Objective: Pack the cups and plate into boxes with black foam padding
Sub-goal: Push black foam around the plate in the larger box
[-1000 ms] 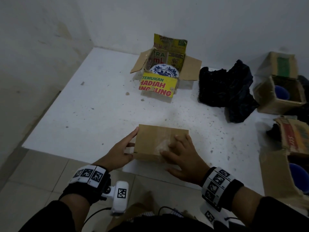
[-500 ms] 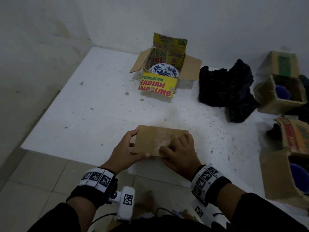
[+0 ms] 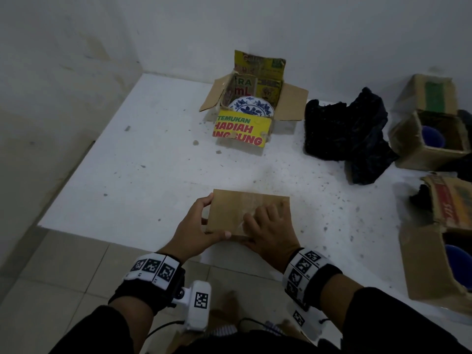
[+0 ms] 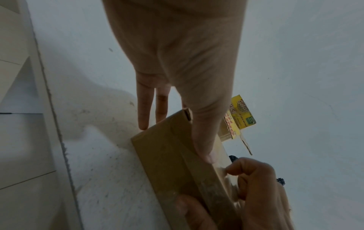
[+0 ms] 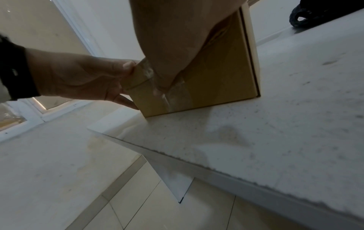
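A closed brown box [image 3: 245,208] sits at the near edge of the white platform [image 3: 143,175]. My left hand [image 3: 196,228] grips its near left corner, thumb laid along the top edge, fingers [image 4: 142,112] straight against the left side. My right hand [image 3: 268,231] holds the near right part, fingers curled on the lid, thumb [image 5: 167,74] down the taped front face. A blue-and-white plate [image 3: 251,108] lies in the open printed box [image 3: 240,131] at the back. Black foam [image 3: 344,134] is piled to its right.
Three open cardboard boxes stand at the right. The far one [image 3: 408,146] holds a blue cup [image 3: 433,136], the nearest one [image 3: 424,264] another blue cup [image 3: 459,261]. Tiled floor [image 3: 51,290] lies below the platform's near edge.
My left thumb has come over the box's near top edge. My right fingers have curled and slid back toward that edge. The box stays where it was.
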### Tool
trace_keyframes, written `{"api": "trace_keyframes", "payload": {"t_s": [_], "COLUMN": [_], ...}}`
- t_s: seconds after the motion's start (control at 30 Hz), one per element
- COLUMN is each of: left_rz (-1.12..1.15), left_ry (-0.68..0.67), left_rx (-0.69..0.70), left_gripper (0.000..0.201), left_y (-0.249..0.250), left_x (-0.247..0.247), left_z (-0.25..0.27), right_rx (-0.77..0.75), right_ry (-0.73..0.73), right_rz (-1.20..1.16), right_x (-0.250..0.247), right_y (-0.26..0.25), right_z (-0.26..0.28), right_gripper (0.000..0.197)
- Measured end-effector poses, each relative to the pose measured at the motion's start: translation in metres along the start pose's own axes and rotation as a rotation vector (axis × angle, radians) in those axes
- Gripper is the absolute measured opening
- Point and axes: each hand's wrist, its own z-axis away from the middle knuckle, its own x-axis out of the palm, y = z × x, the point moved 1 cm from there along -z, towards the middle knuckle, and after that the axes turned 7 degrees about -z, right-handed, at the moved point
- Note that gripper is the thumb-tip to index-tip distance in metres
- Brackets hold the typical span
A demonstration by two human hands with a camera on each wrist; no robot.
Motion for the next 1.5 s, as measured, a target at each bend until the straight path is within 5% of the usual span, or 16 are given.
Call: {"api": "trace_keyframes", "payload": {"t_s": [0.3,0.53,0.83,1.0,1.1,1.23,1.5], "left_rz": [0.041,0.028,0.022,-0.052,-0.314,-0.628,-0.412], "left_ry": [-0.012,-0.024,-0.03,-0.057,-0.025,-0.177,-0.058], "left_rx": [0.001,0.023,-0.018,-0.041,0.034,0.066,0.306], "left_gripper": [0.094,0.096,0.096,0.128,0.125,0.105,0.075], "left_y": [0.003,0.0,0.004,0.016,0.031,0.051,0.105], "left_x": [0.001,-0.002,-0.002,-0.004,0.001,0.012,0.0], "left_z": [0.002,-0.004,-0.008,-0.02,-0.026,-0.027,-0.065], "right_rx": [0.118,0.247,0.221,0.195,0.113,0.04,0.297], "right_ry": [-0.264,-0.332,-0.343,-0.491,-0.532,-0.533,-0.335], "right_rz": [-0.057,-0.096,-0.097,-0.071,-0.114,-0.225,-0.651], "right_x": [-0.007,-0.006,-0.007,-0.018,-0.028,-0.043,-0.067], "right_y": [-0.007,-0.014,-0.016,-0.013,-0.001,0.022,0.081], "right_z": [0.0,0.001,-0.001,-0.002,-0.001,0.001,-0.01], "right_gripper": [0.102,0.077,0.103,0.121,0.118,0.1,0.045]}}
